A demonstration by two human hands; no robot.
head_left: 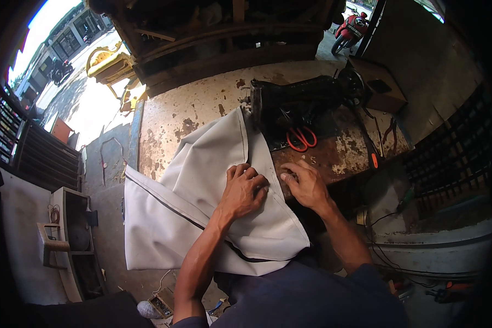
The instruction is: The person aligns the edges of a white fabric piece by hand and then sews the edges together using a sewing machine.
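Note:
A large piece of light grey upholstery material, stitched along its edges and showing a black underside, spreads from the sewing machine across the table's front edge down to my lap. My left hand rests on it with curled fingers, gripping a fold beside a dark seam. Just right of the material's stitched edge hovers my right hand, thumb and forefinger slightly apart and nothing seen between them. At the back of the table stands the black sewing machine; the material's far tip reaches its needle end. Red-handled scissors lie against its base.
The worn worktable has peeling paint. On its right lie an orange-tipped tool and pliers, near a wooden box. A large wooden frame stands behind. Cables run at lower right; a cabinet stands left.

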